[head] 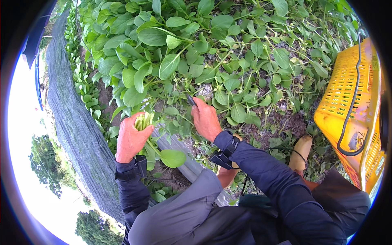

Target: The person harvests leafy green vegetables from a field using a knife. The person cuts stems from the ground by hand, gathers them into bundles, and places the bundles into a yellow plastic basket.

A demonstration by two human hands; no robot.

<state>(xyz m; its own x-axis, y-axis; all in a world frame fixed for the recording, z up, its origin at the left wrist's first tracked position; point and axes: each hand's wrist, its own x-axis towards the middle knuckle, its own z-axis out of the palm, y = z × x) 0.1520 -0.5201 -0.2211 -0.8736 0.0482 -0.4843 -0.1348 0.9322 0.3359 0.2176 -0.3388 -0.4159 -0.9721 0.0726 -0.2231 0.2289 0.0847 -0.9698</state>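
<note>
My left hand [132, 139] is closed around a bunch of leafy greens [144, 122], its pale cut stems pointing up past the thumb. Broad green leaves of that bunch [173, 158] hang out below the palm. To the right, my right hand [206, 118] grips the dark handle of a small tool [190, 99], perhaps a knife; its far end is lost among the leaves. Just beyond both hands grow dense, upright leafy plants [134, 61]. Loose leaves and thin stems [237, 88] lie over the soil in front of my right hand.
A yellow perforated plastic crate [340, 101] with a black metal handle [352, 128] stands at my right. Dark shade netting [79, 122] runs along the left. Plastic sheeting [183, 153] lies between my hands and knee. My foot [300, 153] rests near the crate, with a thin cable beside it.
</note>
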